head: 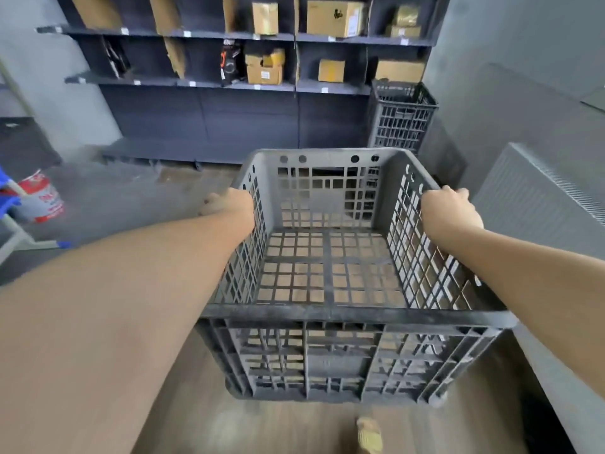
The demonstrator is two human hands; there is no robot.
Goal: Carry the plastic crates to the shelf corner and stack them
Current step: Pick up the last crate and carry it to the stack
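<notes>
Grey plastic crate (330,311), one and empty, held above the wooden floor (229,427) at near centre, left hand (229,204) curled round its left rim, right hand (448,208) gripping its right rim. Far right, at the corner of the shelf unit (203,109), a dark crate stack (401,116), count unclear. Cardboard boxes (334,18) on two shelves, one red-and-white bucket (42,198) at left, one ribbed grey panel (540,198) just right of the held crate.

The left grip (229,204) has its fingers hidden outside the crate's (343,312) left wall. The far crate stack (401,119), right of centre, loses its base behind the held crate. The bucket's (42,198) lettering at left is blurred; the bottom edge cuts off a foot (370,435).
</notes>
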